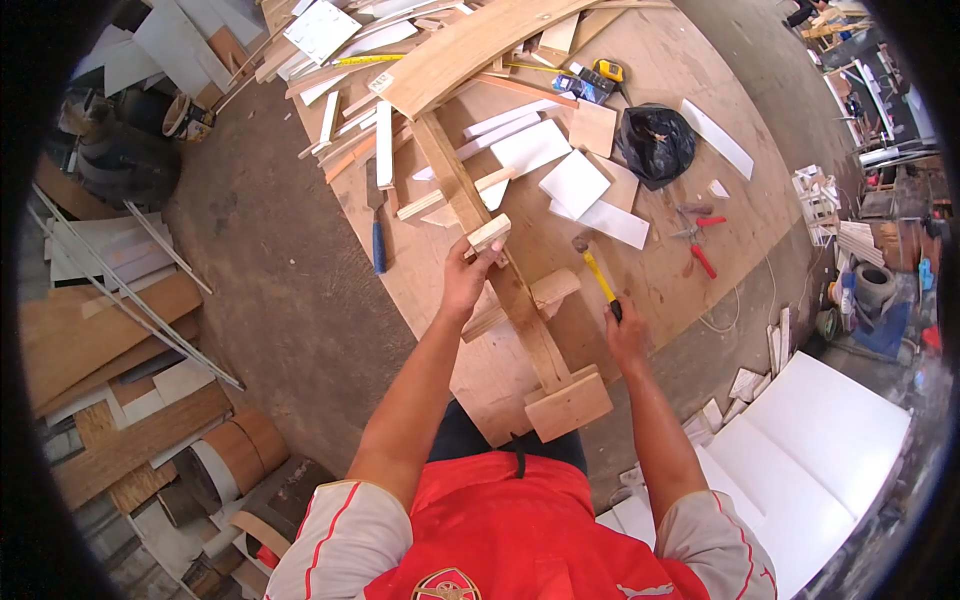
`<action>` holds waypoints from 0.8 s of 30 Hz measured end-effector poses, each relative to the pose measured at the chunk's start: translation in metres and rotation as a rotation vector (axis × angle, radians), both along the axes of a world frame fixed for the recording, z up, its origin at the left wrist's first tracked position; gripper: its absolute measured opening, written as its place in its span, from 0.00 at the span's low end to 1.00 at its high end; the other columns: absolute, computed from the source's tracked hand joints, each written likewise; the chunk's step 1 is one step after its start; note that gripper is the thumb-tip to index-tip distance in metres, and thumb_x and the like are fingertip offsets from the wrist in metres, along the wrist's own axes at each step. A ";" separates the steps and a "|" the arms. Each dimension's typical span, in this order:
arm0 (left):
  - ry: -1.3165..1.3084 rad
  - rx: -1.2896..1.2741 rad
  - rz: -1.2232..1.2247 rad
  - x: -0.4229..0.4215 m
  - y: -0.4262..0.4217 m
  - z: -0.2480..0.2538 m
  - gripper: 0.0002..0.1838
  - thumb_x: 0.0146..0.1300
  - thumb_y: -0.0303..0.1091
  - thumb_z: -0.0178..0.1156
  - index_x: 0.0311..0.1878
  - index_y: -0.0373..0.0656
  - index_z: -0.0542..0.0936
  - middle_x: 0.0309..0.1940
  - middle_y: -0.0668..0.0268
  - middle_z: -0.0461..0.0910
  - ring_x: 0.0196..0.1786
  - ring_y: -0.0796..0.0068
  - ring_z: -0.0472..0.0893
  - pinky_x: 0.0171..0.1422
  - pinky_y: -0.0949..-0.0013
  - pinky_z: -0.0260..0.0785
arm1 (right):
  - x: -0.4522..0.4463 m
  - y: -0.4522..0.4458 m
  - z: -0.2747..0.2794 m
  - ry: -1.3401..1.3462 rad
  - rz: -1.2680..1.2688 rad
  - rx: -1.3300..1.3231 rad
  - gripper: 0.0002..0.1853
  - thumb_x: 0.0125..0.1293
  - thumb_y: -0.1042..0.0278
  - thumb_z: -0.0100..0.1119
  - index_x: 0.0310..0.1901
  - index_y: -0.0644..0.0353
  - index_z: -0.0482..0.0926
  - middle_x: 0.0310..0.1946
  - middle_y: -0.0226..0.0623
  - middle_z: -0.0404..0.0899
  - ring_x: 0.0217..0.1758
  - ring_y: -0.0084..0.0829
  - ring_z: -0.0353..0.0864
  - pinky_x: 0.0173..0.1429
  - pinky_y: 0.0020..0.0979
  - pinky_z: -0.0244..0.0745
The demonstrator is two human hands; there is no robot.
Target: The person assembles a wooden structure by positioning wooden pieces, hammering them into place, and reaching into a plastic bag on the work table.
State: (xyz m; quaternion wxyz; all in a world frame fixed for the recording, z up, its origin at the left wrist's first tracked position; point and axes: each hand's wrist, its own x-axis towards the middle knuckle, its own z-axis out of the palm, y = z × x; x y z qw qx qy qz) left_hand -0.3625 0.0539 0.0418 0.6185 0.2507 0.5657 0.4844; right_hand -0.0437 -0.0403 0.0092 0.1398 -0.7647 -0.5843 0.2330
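Observation:
My left hand (470, 268) is closed around a short wood block (489, 232), at the side of a long wooden beam (517, 305). In my right hand (626, 328) is a hammer (599, 274) with a yellow and black handle, its head pointing away from me over the worktable (670, 270). The beam runs from near my body toward a wide wooden board (480, 50) at the far end. A wood piece (552, 294) crosses at the beam's middle, and a flat block (568, 403) sits at its near end.
Red-handled pliers (697, 240), a black plastic bag (656, 145) and white panel offcuts (575, 184) lie on the right half. A yellow tape measure (609, 70) is farther back. A blue-handled tool (378, 240) rests by the left edge. Stacked boards (130, 350) stand on the floor.

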 end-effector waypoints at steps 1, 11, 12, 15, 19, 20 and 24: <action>0.007 0.028 -0.003 0.000 0.000 -0.004 0.21 0.70 0.40 0.72 0.61 0.40 0.82 0.50 0.69 0.84 0.49 0.76 0.81 0.57 0.68 0.74 | 0.000 -0.001 -0.002 -0.021 -0.006 0.010 0.17 0.71 0.58 0.65 0.56 0.55 0.80 0.42 0.55 0.85 0.47 0.61 0.84 0.47 0.55 0.77; 0.016 0.085 -0.096 -0.013 0.003 -0.008 0.21 0.69 0.39 0.72 0.60 0.39 0.82 0.48 0.69 0.85 0.48 0.77 0.81 0.52 0.68 0.76 | 0.008 0.002 -0.019 -0.020 0.005 -0.034 0.19 0.72 0.56 0.64 0.58 0.56 0.79 0.44 0.56 0.83 0.49 0.61 0.82 0.50 0.57 0.76; 0.004 0.090 -0.102 -0.013 0.004 -0.007 0.21 0.69 0.39 0.72 0.60 0.40 0.82 0.48 0.69 0.85 0.47 0.78 0.81 0.50 0.68 0.76 | 0.007 0.003 -0.016 -0.021 0.014 -0.040 0.19 0.72 0.56 0.64 0.57 0.57 0.79 0.43 0.55 0.83 0.49 0.61 0.82 0.49 0.57 0.76; -0.003 0.059 -0.112 -0.015 0.004 -0.006 0.21 0.69 0.41 0.72 0.60 0.42 0.81 0.47 0.70 0.84 0.43 0.79 0.80 0.47 0.68 0.76 | 0.003 0.004 -0.006 -0.032 0.025 -0.022 0.17 0.71 0.57 0.65 0.53 0.59 0.80 0.41 0.55 0.83 0.47 0.61 0.82 0.47 0.57 0.75; -0.066 -0.047 -0.102 -0.014 0.002 -0.014 0.21 0.71 0.42 0.70 0.62 0.45 0.80 0.47 0.72 0.82 0.42 0.80 0.80 0.47 0.66 0.78 | 0.007 -0.001 -0.023 0.029 0.045 0.128 0.15 0.71 0.58 0.65 0.50 0.60 0.81 0.37 0.54 0.82 0.44 0.59 0.81 0.46 0.56 0.74; -0.088 -0.043 -0.104 -0.014 0.001 -0.017 0.21 0.71 0.43 0.70 0.62 0.46 0.79 0.48 0.72 0.82 0.42 0.80 0.80 0.48 0.65 0.79 | 0.007 -0.002 -0.025 0.059 0.044 0.158 0.15 0.70 0.59 0.65 0.50 0.61 0.81 0.37 0.54 0.82 0.43 0.59 0.81 0.45 0.56 0.74; -0.124 -0.009 -0.060 -0.009 -0.001 -0.021 0.22 0.71 0.42 0.70 0.63 0.47 0.79 0.51 0.73 0.81 0.45 0.79 0.80 0.51 0.62 0.80 | 0.009 0.004 -0.020 0.160 -0.036 0.086 0.16 0.70 0.58 0.66 0.50 0.61 0.82 0.43 0.54 0.82 0.47 0.59 0.81 0.48 0.55 0.73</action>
